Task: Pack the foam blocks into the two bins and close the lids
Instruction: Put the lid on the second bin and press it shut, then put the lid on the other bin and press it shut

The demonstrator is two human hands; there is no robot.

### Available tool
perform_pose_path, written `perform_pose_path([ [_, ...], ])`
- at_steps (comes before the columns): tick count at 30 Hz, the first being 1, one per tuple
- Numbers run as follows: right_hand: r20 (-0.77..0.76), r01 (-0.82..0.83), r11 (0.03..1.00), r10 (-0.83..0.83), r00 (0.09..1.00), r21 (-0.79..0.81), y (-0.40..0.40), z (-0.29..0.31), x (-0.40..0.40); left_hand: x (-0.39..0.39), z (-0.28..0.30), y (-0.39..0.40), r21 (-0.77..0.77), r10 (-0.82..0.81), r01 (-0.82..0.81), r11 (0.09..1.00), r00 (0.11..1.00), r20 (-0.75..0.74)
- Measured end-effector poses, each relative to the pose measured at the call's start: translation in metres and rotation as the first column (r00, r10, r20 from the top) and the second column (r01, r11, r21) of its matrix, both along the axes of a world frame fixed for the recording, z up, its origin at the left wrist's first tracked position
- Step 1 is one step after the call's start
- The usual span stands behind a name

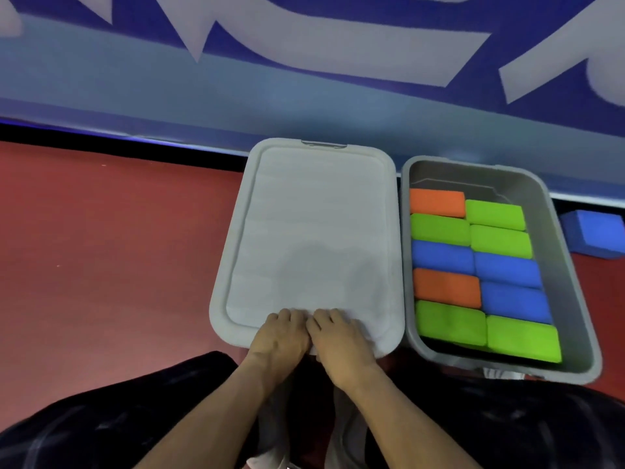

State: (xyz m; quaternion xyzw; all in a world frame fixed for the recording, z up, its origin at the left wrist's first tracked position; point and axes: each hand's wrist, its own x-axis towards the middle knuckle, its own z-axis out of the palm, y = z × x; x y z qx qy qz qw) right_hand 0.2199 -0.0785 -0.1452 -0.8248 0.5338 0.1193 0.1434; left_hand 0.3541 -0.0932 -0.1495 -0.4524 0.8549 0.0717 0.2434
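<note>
Left bin: lid [314,238] on, both hands side by side pressing its 6 o'clock edge, left hand [282,336], right hand [341,340], fingers flat, gripping nothing. Latched or not, can't tell. Right bin [571,275] at 3 o'clock: open, packed with foam blocks [473,265], no lid visible. One loose blue block [595,236] on the floor beside it. Left: pack that block, close right bin.

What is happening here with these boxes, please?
A person presses both hands, the left hand and the right hand, on the near edge of the lid of the left bin. The right bin stands open, filled with foam blocks. One blue block lies outside it.
</note>
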Motion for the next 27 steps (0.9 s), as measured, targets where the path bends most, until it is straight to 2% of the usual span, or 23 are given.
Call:
perform_pose_path([
  [2, 0.090, 0.035, 0.999, -0.036, 0.995, 0.023, -0.003, 0.015, -0.005, -0.004, 0.007, -0.004, 0.027, 0.057, -0.057, 0.998, 0.998, 0.005],
  [5, 0.133, 0.142, 0.989, -0.146, 0.980, 0.033, -0.011, 0.050, -0.025, -0.033, 0.037, -0.010, 0.044, 0.150, -0.146, 0.988, 0.985, -0.081],
  [9, 0.165, 0.365, 0.927, -0.348, 0.923, -0.088, -0.008, 0.112, -0.096, -0.117, 0.098, -0.011, -0.046, 0.055, -0.069, 0.997, 0.962, -0.269],
  [12, 0.172, 0.493, 0.851, -0.466, 0.868, -0.183, 0.024, 0.151, -0.167, -0.187, 0.142, 0.009, -0.094, -0.061, 0.025, 0.995, 0.914, -0.402],
  [16, 0.223, 0.642, 0.740, -0.603, 0.766, -0.202, 0.089, 0.168, -0.247, -0.267, 0.174, 0.055, -0.096, -0.200, 0.175, 0.980, 0.878, -0.434],
  [18, 0.284, 0.681, 0.700, -0.622, 0.730, -0.216, 0.125, 0.159, -0.282, -0.303, 0.177, 0.081, -0.089, -0.251, 0.235, 0.968, 0.883, -0.396],
  [21, 0.341, 0.757, 0.638, -0.687, 0.642, -0.141, 0.171, 0.132, -0.329, -0.359, 0.165, 0.120, -0.038, -0.305, 0.308, 0.951, 0.903, -0.302],
  [24, 0.383, 0.849, 0.528, -0.780, 0.496, -0.024, 0.218, 0.087, -0.370, -0.411, 0.135, 0.161, 0.035, -0.371, 0.388, 0.921, 0.901, -0.227],
  [27, 0.382, 0.910, 0.402, -0.860, 0.337, 0.102, 0.272, 0.026, -0.396, -0.445, 0.084, 0.202, 0.174, -0.397, 0.427, 0.887, 0.899, -0.183],
])
